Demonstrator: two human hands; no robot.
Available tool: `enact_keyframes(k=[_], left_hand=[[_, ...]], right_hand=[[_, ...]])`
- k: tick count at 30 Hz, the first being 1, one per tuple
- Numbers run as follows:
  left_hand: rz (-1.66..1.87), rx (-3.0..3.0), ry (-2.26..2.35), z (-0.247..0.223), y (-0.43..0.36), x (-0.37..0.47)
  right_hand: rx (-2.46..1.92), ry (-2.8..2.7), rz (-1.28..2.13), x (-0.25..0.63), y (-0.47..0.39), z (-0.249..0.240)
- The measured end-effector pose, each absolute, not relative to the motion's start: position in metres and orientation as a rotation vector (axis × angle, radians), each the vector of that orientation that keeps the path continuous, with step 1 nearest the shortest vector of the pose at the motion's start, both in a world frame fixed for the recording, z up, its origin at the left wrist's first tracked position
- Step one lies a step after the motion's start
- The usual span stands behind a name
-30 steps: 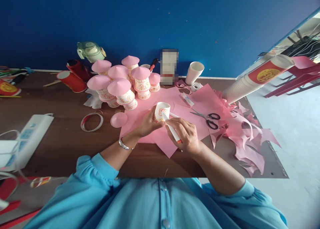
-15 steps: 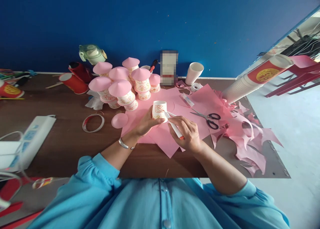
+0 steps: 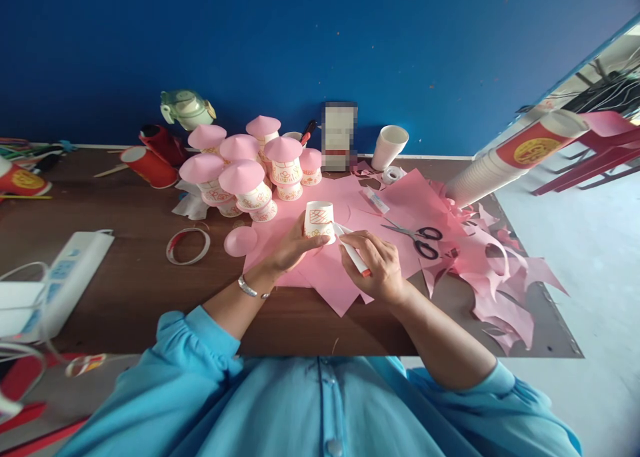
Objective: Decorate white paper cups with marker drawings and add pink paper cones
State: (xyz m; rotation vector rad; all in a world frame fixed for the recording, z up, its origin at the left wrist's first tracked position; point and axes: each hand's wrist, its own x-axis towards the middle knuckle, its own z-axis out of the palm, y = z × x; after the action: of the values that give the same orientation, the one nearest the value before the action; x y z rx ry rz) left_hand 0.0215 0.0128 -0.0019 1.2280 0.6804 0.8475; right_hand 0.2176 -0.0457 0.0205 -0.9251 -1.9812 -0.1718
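My left hand (image 3: 295, 246) grips a white paper cup (image 3: 319, 218) by its side, above the pink paper. On the cup's wall are a red crosshatched square and a row of small drawings near the lower rim. My right hand (image 3: 375, 264) is closed around a white marker (image 3: 356, 257) with a red end. The marker's tip points at the cup's right side; whether it touches is hard to tell. Left of the cup lies a pink paper cone (image 3: 241, 241). Behind it stand several decorated cups with pink cone roofs (image 3: 242, 177).
Pink paper sheets (image 3: 340, 290) spread under the hands. Scissors (image 3: 417, 237), a glue tube (image 3: 376, 200) and paper scraps (image 3: 505, 304) lie to the right, by a long cup stack (image 3: 500, 170). A tape roll (image 3: 188, 246) and a power strip (image 3: 70, 270) lie left.
My right hand and the marker have shifted slightly to the right, away from the cup's front. The left hand still holds the cup in the same place.
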Motion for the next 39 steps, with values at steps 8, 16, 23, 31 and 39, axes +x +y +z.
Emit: enact_keyframes(k=[8,16,23,31,39], left_hand=[[0.844,1.272,0.678,0.001,0.012,0.020],[0.950,1.550,0.818,-0.015,0.012,0.017],[0.971,1.620,0.762,-0.026,0.013,0.019],[0.943,1.600,0.794,-0.029,0.013,0.019],[0.942,1.583,0.802,-0.016,0.012,0.018]], right_hand=[[-0.883,-1.957,-0.186,0.217,-0.048,0.025],[-0.786,-2.066,-0.173,0.217,-0.051,0.014],[-0.806,-2.079,-0.197,0.215,-0.051,0.013],[-0.809,-2.074,-0.197,0.213,-0.050,0.017],[-0.829,-2.069,-0.180,0.215,-0.052,0.020]])
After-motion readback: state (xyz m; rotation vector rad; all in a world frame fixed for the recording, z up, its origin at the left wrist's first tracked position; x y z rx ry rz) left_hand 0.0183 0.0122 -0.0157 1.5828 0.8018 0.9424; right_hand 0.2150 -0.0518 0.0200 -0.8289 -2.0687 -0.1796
